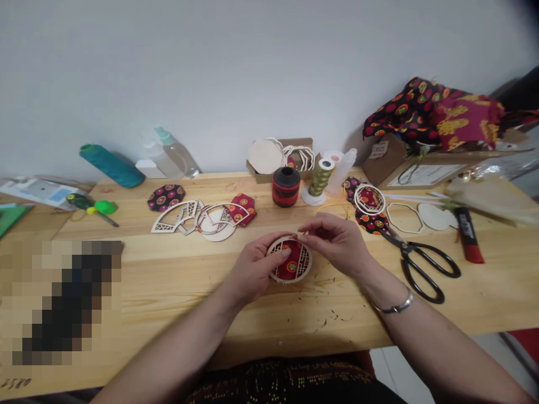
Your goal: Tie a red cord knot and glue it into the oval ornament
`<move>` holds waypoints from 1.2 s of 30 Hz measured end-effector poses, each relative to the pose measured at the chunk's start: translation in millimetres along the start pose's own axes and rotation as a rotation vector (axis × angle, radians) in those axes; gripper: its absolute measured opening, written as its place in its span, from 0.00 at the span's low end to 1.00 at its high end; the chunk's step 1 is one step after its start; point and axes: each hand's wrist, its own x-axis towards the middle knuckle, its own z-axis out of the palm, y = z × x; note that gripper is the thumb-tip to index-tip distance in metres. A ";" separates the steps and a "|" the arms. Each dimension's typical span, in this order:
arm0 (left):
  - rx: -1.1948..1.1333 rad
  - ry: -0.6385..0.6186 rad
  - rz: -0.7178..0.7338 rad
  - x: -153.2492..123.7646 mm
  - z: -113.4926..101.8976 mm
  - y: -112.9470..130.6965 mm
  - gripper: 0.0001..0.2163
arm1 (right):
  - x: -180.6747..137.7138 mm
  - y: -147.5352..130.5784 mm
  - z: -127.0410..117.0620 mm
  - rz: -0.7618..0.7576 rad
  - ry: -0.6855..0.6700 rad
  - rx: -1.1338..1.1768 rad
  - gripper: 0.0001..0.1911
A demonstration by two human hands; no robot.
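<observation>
In the middle of the wooden table, my left hand [256, 261] grips a round wooden lattice frame [310, 262] with dark red patterned fabric [291, 266] inside it. The left thumb lies across the frame's face. At the frame's upper right edge, my right hand [330, 241] is closed, with thumb and fingertips pinched together. What those fingertips hold is too small to make out. Black-handled scissors [406, 247] lie to the right of my right hand. Beyond my hands stands a spool of black and red thread [286, 188].
Wooden cutouts [217, 224] and fabric octagons [166, 197] lie to the left. A green thread cone [320, 178], a clear bottle [342, 174] and a cardboard box [383, 163] heaped with fabric stand behind. A glue tube [469, 235] is at right; dark scraps dot the tabletop.
</observation>
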 end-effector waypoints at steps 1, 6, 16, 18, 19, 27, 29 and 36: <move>0.005 -0.001 -0.003 -0.1 0.0 0.0 0.14 | -0.2 0.3 0.2 -0.004 0.006 -0.004 0.04; -0.014 -0.024 -0.034 -1.0 -0.5 -0.8 0.14 | -0.9 2.4 0.9 -0.023 0.019 -0.037 0.03; -0.102 0.001 -0.048 0.4 -0.5 -0.4 0.13 | -0.6 0.1 -0.9 -0.055 -0.065 -0.035 0.05; -0.107 -0.019 -0.036 0.1 -0.7 -0.2 0.13 | -0.9 -0.8 -0.9 -0.066 -0.080 -0.038 0.07; -0.109 -0.027 -0.032 0.0 -0.8 -0.2 0.13 | -1.1 -0.9 -0.7 -0.075 -0.084 -0.038 0.09; -0.104 -0.004 -0.031 1.8 0.0 -0.7 0.13 | -3.3 1.9 0.1 -0.203 -0.067 -0.155 0.07; -0.104 0.000 -0.029 1.9 0.5 -0.8 0.13 | -3.6 2.2 -0.2 -0.223 -0.053 -0.184 0.05; -0.093 0.023 -0.031 1.3 0.7 -0.5 0.13 | -3.1 5.3 -0.4 -0.269 -0.031 -0.221 0.05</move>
